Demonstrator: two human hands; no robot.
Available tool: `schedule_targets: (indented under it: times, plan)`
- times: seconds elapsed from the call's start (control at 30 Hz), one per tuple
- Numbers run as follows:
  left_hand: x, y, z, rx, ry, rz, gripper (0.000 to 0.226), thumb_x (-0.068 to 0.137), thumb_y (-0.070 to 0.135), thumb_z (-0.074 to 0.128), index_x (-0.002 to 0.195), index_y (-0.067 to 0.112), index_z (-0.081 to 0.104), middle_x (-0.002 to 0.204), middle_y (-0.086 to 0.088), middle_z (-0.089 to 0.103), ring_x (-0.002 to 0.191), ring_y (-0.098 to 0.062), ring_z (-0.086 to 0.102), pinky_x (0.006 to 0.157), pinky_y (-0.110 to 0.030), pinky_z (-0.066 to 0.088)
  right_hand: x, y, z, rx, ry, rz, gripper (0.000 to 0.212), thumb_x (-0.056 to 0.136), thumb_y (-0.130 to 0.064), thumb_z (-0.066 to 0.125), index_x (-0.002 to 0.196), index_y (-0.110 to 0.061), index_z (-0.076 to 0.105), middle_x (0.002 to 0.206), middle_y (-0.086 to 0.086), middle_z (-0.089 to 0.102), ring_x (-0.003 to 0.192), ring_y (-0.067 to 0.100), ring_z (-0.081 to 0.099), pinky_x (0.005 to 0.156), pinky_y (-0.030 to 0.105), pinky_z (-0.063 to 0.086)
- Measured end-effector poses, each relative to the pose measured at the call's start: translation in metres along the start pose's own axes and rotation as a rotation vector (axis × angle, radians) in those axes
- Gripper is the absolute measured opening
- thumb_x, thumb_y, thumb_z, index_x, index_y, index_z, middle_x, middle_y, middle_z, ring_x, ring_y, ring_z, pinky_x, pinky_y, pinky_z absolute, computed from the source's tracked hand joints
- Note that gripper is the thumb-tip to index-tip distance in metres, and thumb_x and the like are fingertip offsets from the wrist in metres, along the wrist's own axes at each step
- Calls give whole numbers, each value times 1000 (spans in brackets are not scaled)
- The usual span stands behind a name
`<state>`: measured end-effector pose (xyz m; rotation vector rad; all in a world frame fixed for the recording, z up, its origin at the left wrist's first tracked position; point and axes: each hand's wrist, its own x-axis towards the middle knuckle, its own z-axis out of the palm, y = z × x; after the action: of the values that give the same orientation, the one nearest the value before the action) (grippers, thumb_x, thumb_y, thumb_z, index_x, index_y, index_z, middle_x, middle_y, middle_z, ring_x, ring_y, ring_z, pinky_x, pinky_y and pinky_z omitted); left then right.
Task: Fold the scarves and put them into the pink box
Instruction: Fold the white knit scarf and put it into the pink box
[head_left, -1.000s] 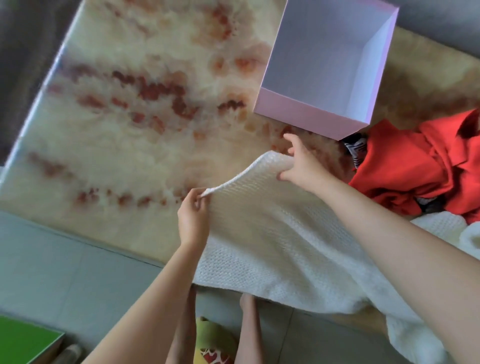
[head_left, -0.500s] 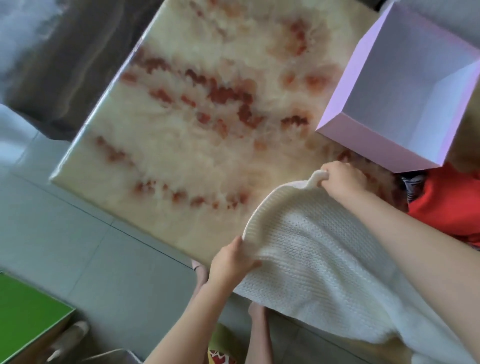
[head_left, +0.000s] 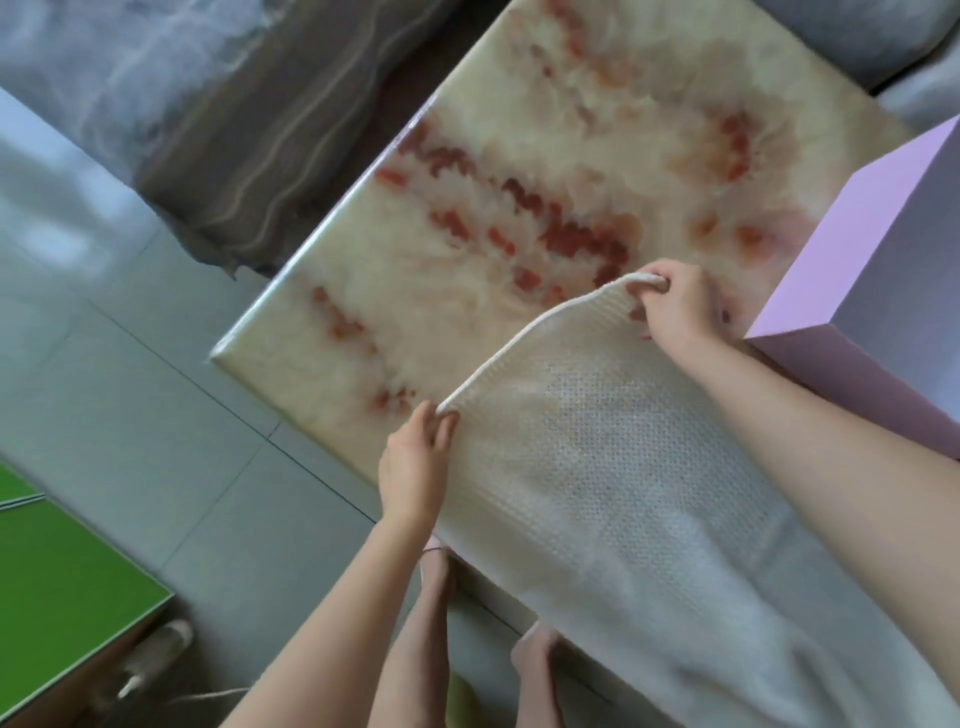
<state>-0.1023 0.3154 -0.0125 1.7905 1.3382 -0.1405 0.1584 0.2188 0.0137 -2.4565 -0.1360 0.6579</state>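
At frame center, the left hand (head_left: 413, 467) and right hand (head_left: 675, 306) each pinch a corner of a cream knitted scarf (head_left: 613, 467) over the marbled surface (head_left: 519, 156), beside the pink box (head_left: 857, 291) at right.

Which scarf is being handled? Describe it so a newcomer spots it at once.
Start at the cream table with red marbling, pink box at its right. Draped over the table's near edge lies the white scarf, its top edge pinched by the left hand and gripped by the right hand. Its bumpy open knit sets it apart from the glossy table and smooth box.
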Motion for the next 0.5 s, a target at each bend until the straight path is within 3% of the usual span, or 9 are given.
schedule_targets:
  times: [0.13, 0.27, 0.4, 0.5]
  plan:
    - [43, -6, -47, -39, 108, -28, 23, 92, 42, 53, 95, 21, 60, 82, 6, 59, 81, -21, 55, 65, -31, 39, 24, -67, 35, -47, 26, -99, 13, 81, -20, 57, 83, -21, 70, 87, 9, 71, 84, 31, 67, 78, 46, 54]
    - [80, -12, -82, -77, 210, -31, 24, 92, 43, 54, 95, 21, 61, 86, 6, 61, 82, -19, 57, 66, -30, 42, 44, -121, 68, -71, 44, -124, 15, 83, -24, 57, 91, -21, 70, 94, 7, 71, 91, 28, 66, 81, 38, 53]
    - [119, -18, -105, -69, 276, -24, 31, 93, 45, 51, 97, 17, 62, 91, -1, 67, 85, -23, 61, 68, -34, 45, 60, -166, 97, -81, 42, -167, 17, 86, -24, 55, 94, -18, 68, 98, 7, 70, 92, 27, 64, 74, 28, 45]
    - [144, -16, -117, -59, 315, 4, 31, 93, 43, 51, 93, 14, 61, 84, -3, 65, 82, -22, 58, 65, -33, 40, 71, -187, 114, -102, 50, -196, 19, 87, -25, 54, 97, -17, 68, 100, 5, 69, 95, 27, 62, 71, 26, 40]
